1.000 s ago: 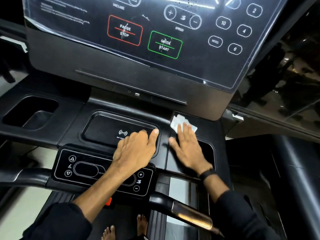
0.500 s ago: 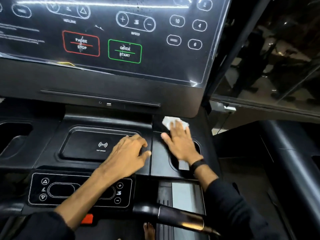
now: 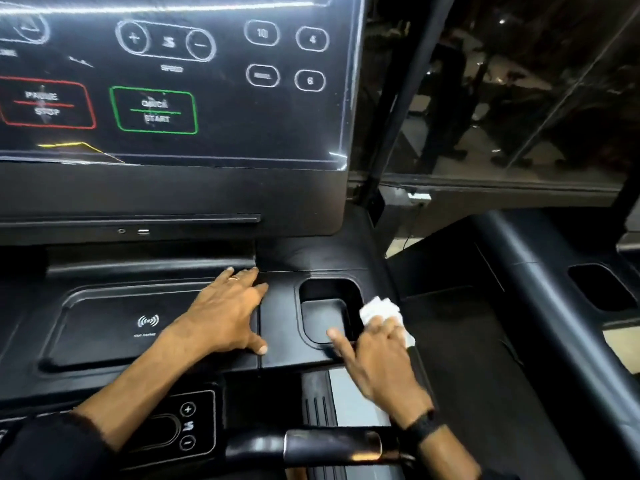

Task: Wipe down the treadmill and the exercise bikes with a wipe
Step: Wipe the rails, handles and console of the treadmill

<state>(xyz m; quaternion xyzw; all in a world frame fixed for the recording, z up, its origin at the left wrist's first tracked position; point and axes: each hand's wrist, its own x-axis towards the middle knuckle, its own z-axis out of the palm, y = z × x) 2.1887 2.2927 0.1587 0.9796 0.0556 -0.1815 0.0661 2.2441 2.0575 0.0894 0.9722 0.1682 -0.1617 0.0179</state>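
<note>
Left hand: your left hand (image 3: 227, 315) is spread flat with fingers relaxed, resting on the black plastic treadmill console deck (image 3: 284, 355), holding nothing. Fingertips sit near the ledge under the screen, thumb down by the deck's front edge. There's a thin ring (image 3: 234, 278) on 1 finger.

Right hand: your right hand (image 3: 379, 362) presses the crumpled white wipe (image 3: 379, 308) against the right rim of the square black cup holder recess (image 3: 325, 318). Index finger points out over the recess (a bit motion-blurred), the other fingers are curled over the wipe.

Wipe: bunched up, poking out past your fingertips, right at the console's right edge beside the recess.

Wrist: black band (image 3: 420, 429) on your right wrist.

Charging pad: the flat black rectangular tray with the wireless symbol (image 3: 114, 329) sits just left of your left hand.

Screen: the big glossy black touch panel (image 3: 173, 81) stands upright behind the deck, showing a red PAUSE/STOP box, a green QUICK START box (image 3: 154, 110) and speed buttons.

Lower controls: small black keypad with + and - (image 3: 188, 426) under your left forearm, black handlebar with a metallic grip (image 3: 332, 445) just beside it.
</note>
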